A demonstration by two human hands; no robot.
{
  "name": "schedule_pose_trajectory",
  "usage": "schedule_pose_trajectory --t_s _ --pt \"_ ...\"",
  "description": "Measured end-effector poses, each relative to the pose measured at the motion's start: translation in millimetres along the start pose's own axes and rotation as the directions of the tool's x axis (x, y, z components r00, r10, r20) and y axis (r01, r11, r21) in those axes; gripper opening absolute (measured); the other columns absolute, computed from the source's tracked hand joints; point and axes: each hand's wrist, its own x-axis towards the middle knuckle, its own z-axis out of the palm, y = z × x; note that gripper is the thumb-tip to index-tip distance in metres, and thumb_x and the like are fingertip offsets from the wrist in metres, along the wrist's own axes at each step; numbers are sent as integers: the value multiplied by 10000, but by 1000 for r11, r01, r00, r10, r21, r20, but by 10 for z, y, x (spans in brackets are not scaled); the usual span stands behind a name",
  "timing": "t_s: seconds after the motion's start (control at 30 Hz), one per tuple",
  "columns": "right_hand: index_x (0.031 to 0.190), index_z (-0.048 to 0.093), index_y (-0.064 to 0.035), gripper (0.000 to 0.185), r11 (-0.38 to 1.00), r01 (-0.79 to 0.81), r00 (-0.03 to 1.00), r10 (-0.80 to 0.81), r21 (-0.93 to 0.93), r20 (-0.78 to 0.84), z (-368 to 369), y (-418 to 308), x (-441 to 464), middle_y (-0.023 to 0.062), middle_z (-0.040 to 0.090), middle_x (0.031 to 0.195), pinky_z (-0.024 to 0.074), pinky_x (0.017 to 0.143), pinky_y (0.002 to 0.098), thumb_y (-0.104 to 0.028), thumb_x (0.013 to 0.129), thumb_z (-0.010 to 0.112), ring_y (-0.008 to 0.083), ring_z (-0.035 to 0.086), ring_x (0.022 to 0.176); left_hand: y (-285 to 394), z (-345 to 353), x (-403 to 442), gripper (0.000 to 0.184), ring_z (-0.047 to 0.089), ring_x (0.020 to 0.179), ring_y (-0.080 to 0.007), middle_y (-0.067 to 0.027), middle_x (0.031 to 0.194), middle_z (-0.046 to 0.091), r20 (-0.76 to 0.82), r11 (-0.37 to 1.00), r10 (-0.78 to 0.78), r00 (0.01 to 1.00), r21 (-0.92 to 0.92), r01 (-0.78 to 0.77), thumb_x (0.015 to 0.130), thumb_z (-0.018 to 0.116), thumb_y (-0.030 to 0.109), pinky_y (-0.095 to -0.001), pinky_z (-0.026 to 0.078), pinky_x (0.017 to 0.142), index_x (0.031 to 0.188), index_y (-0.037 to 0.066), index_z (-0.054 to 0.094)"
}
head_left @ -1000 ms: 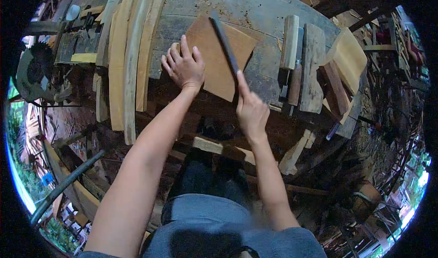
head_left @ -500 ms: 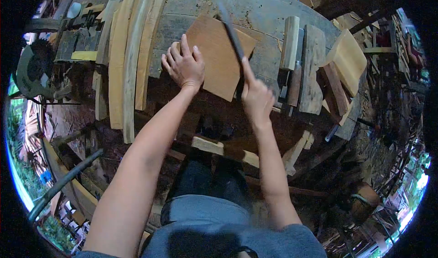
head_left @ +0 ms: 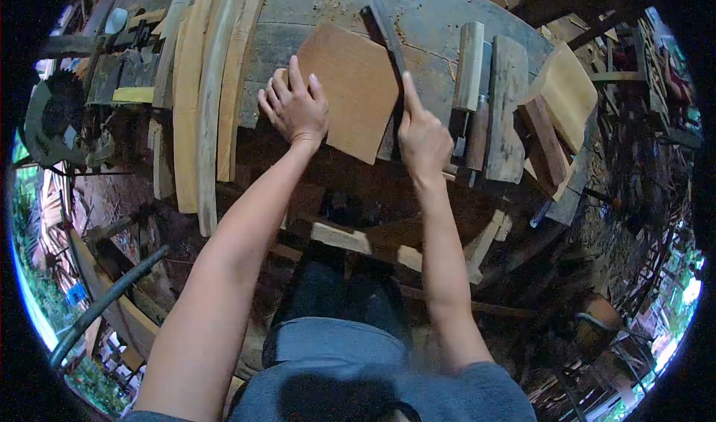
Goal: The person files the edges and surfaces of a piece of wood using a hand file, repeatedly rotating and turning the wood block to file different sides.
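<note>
A flat, brown, angular wooden board (head_left: 350, 86) lies on the workbench (head_left: 298, 8) in front of me. My left hand (head_left: 298, 108) rests at its left edge, fingers spread and thumb toward the board. In my right hand (head_left: 425, 138) is a long, dark, narrow tool (head_left: 391, 41), its index finger stretched along it. The tool runs along the board's right side, angled up and away; whether it is a file or a blade I cannot tell. Its far end is blurred, and my fist hides its handle.
Long pale wooden strips (head_left: 212, 94) lie at the left of the bench. To the right are a squared wood block (head_left: 470, 64), a wooden-handled tool (head_left: 478, 135), a grey plank (head_left: 507, 108) and a curved pale piece (head_left: 563, 94). Wood shavings dot the far bench.
My right hand and the tool have shifted right and slightly away, from across the board to its right side. The view has shifted a little; my left hand keeps its place on the board.
</note>
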Motion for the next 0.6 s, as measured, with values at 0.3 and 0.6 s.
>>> schedule_pose_trajectory --t_s 0.3,0.6 --pt "1470 413 -376 636 990 -20 988 -2 141 151 -77 -141 -900 161 599 620 510 482 489 -129 908 578 349 627 513 -25 1 -23 486 484 1223 -299 -129 1280 542 0 1000 -2 1000 -21 2 941 529 362 -521 270 1098 1385 166 502" --pt "1473 399 -377 630 989 -52 999 51 138 10 -41 -157 -396 180 619 641 510 528 534 -158 912 583 389 642 560 -4 37 6 490 476 1224 -310 -135 1275 535 -5 998 6 1000 -55 -6 935 529 362 -540 265 1100 1379 155 509"
